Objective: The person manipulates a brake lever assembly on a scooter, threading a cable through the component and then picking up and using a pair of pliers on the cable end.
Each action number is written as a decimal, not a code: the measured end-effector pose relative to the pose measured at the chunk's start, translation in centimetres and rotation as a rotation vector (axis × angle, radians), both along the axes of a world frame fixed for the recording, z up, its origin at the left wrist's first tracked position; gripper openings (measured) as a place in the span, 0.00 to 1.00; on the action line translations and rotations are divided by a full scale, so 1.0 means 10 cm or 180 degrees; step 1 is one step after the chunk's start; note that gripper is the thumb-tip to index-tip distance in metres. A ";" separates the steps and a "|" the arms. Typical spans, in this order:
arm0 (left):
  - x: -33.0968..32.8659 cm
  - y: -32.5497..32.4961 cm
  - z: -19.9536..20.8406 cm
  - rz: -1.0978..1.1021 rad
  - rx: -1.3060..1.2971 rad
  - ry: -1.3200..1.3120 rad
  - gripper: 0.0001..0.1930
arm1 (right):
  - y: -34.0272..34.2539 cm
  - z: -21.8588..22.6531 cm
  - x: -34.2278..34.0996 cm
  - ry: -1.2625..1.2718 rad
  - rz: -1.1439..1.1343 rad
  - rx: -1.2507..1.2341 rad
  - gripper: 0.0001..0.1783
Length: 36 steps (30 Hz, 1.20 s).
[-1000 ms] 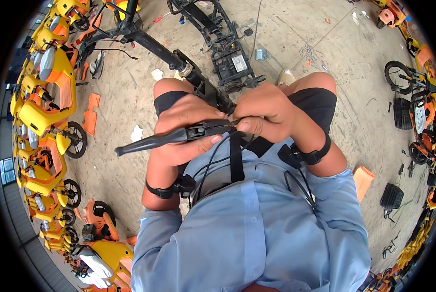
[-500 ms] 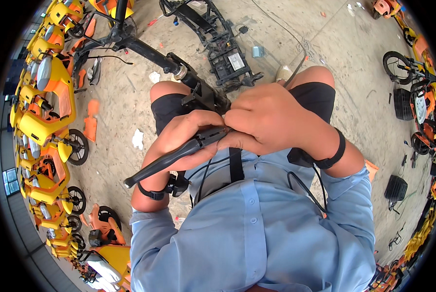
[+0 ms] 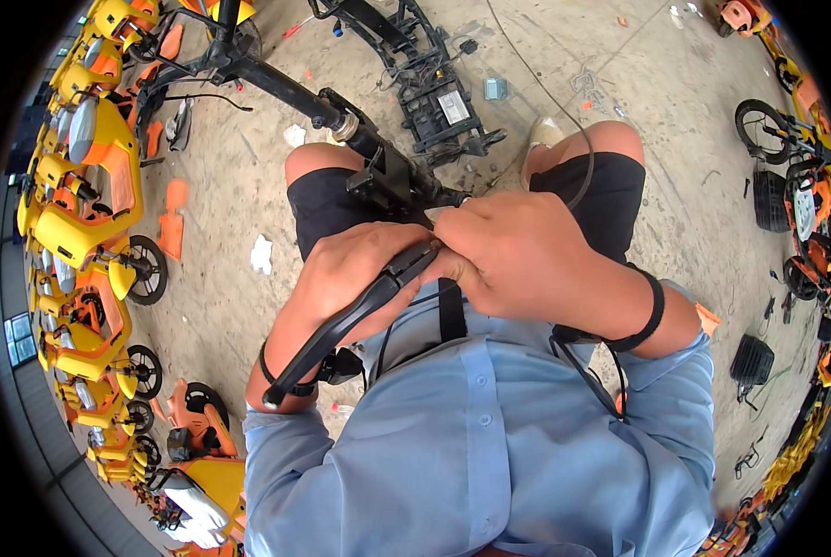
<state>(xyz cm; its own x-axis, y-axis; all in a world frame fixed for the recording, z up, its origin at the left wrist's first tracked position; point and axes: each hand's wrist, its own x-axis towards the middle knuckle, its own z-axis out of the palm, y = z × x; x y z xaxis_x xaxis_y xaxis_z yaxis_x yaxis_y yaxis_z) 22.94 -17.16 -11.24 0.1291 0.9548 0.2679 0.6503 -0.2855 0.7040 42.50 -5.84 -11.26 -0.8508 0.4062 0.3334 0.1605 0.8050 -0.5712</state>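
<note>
A long black brake lever (image 3: 341,320) lies across my left hand (image 3: 336,265), whose fingers are wrapped round it. Its rounded free end reaches back over my left wrist. At the lever's pivot end, my right hand (image 3: 517,251) is closed with thumb and fingers pressed together; what they pinch is hidden. Both hands meet there, above my lap. A thin dark cable (image 3: 591,162) bows over my right knee and disappears behind the right hand. Just beyond the hands, between my knees, is the lower end of a black metal tube assembly (image 3: 378,162).
A stripped black scooter frame (image 3: 438,102) lies on the concrete floor (image 3: 666,176) ahead. Yellow scooters (image 3: 109,186) line the left side. On the right are a black basket (image 3: 754,360) and more scooter parts. A small blue-grey box (image 3: 496,88) sits beyond my knees.
The lever's free end has swung toward my body and left wrist. My right hand has shifted slightly toward me. The cable now bows wider over my right knee.
</note>
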 end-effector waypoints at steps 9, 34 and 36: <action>0.03 -0.12 -0.15 0.0154 0.0358 -0.0090 0.16 | -0.21 -0.21 -0.03 0.0533 -0.0109 -0.0279 0.16; 0.09 -0.54 0.15 -0.1395 -0.0248 0.0484 0.20 | -0.27 0.13 0.40 -0.0984 0.1773 -0.0355 0.20; 0.08 -0.53 0.09 -0.1417 -0.0224 0.0128 0.21 | -0.26 0.15 0.39 -0.0937 0.1844 -0.0508 0.20</action>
